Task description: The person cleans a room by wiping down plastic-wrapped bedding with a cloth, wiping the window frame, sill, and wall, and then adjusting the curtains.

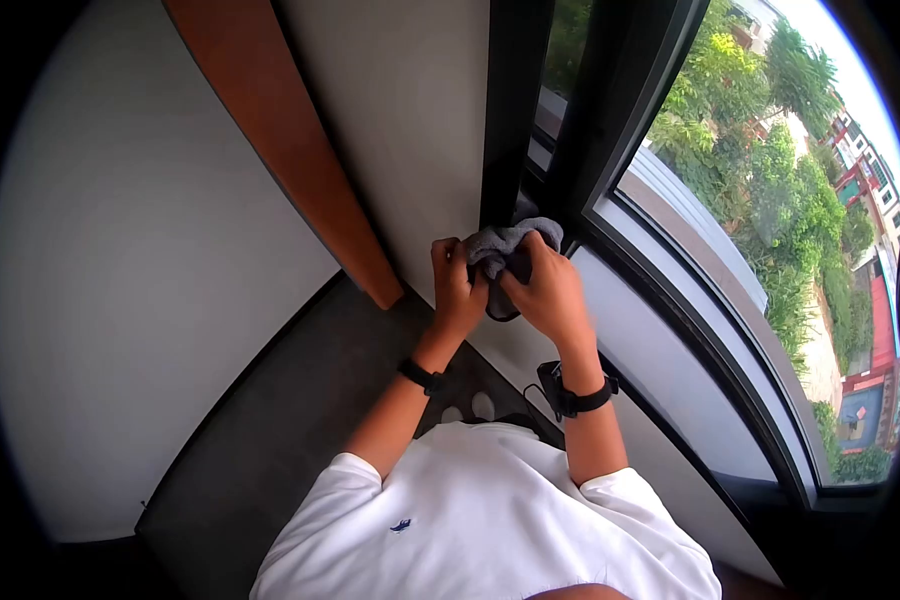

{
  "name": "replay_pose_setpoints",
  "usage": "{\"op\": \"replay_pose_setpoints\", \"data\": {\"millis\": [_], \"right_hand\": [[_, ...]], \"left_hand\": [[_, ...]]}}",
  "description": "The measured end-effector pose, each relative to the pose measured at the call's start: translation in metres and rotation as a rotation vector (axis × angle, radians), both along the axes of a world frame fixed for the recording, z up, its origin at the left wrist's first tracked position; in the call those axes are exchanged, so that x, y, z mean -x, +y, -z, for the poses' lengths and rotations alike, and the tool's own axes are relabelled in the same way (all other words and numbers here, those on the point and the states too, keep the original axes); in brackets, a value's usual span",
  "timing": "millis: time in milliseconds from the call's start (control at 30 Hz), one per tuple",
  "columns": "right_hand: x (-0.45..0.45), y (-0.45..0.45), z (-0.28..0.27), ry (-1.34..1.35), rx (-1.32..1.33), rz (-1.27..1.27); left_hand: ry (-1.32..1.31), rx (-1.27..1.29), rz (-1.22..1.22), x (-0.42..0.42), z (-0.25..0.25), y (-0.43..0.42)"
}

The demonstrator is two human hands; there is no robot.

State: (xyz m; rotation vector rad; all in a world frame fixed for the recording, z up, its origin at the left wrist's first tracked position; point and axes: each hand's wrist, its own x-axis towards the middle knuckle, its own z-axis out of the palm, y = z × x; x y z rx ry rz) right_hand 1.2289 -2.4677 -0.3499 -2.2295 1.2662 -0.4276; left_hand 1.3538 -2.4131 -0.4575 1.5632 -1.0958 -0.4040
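Your left hand (458, 293) pinches left edge of grey cloth (510, 240), fingers curled; your right hand (552, 295) grips its right side, thumb and fingers closed on fabric. Cloth bunched between both, at black post (515, 110) beside window frame (660, 290). Two-sided hold likely keeps loose folds gathered. Can't tell if cloth presses post. Straps (422, 376) sit at wrists, leaving your fingers free.

Grey cloth (492, 241), partly hidden by left hand (458, 292) and right hand (550, 297); shoes (483, 405), hidden except at the toes; white shirt (500, 510), cut off by the lower edge; chest emblem (401, 525), too small to decipher
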Motion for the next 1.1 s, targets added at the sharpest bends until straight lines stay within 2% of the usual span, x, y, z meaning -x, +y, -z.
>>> {"op": "replay_pose_setpoints", "data": {"millis": [33, 67, 100, 133, 167, 233, 267, 300, 367, 433, 500, 567, 633, 700, 767, 867, 933, 1033, 1067, 1100], "right_hand": [[0.002, 0.005, 0.012, -0.085, 0.071, -0.004], [0.005, 0.009, 0.022, -0.104, 0.096, -0.048], [0.004, 0.01, 0.021, -0.104, 0.082, -0.076], [0.002, 0.01, 0.009, -0.175, 0.199, -0.028], [-0.001, 0.01, -0.003, -0.247, 0.315, 0.021], [-0.006, 0.008, -0.032, -0.39, 0.463, 0.058], [-0.004, 0.008, -0.021, -0.363, 0.471, 0.045], [-0.005, 0.013, -0.007, -0.336, 0.479, 0.032], [-0.016, 0.03, 0.032, -0.347, 0.375, 0.074], [-0.018, 0.037, 0.064, -0.299, 0.329, 0.023], [-0.01, 0.007, 0.056, -0.335, 0.334, 0.04], [0.023, -0.061, 0.031, -0.103, -0.043, -0.141], [0.033, -0.064, 0.047, -0.139, 0.02, -0.129], [0.033, -0.044, 0.068, -0.056, 0.11, -0.199], [0.04, -0.041, 0.068, -0.024, 0.103, -0.235], [0.048, -0.053, 0.053, 0.002, 0.05, -0.257], [0.042, -0.059, 0.048, -0.007, 0.288, -0.149], [0.02, -0.059, 0.044, -0.013, 0.123, -0.185], [0.028, -0.056, 0.052, 0.029, 0.103, -0.165], [0.024, -0.041, 0.085, 0.003, 0.25, -0.212]], "left_hand": [[0.002, -0.013, -0.029, 0.001, 0.001, 0.005], [0.11, 0.032, 0.012, 0.002, 0.002, 0.004], [0.217, 0.08, 0.051, 0.001, -0.013, 0.0], [0.202, 0.182, 0.021, 0.0, -0.035, -0.009], [0.117, 0.271, 0.006, -0.007, -0.057, -0.019], [-0.07, 0.368, -0.053, -0.009, -0.068, -0.022], [0.002, 0.383, -0.018, 0.001, -0.039, -0.022], [0.026, 0.367, -0.03, 0.002, -0.032, -0.019], [-0.18, 0.546, 0.039, -0.021, -0.038, -0.008], [-0.247, 0.502, -0.031, -0.02, -0.006, 0.008], [-0.074, 0.472, -0.09, -0.003, 0.004, -0.01], [0.071, 0.299, -0.019, 0.016, -0.014, -0.06], [-0.026, 0.257, -0.031, 0.022, -0.001, -0.061], [0.196, 0.13, 0.011, 0.028, 0.035, -0.023], [0.147, 0.066, -0.015, 0.041, 0.049, -0.007], [0.267, -0.006, -0.134, 0.056, 0.046, -0.009], [0.237, -0.098, -0.208, 0.058, 0.03, -0.016], [0.106, -0.207, -0.255, 0.032, 0.049, -0.018], [0.269, -0.243, -0.241, 0.036, 0.057, -0.008], [0.414, -0.257, -0.219, 0.041, 0.069, -0.005]]}}
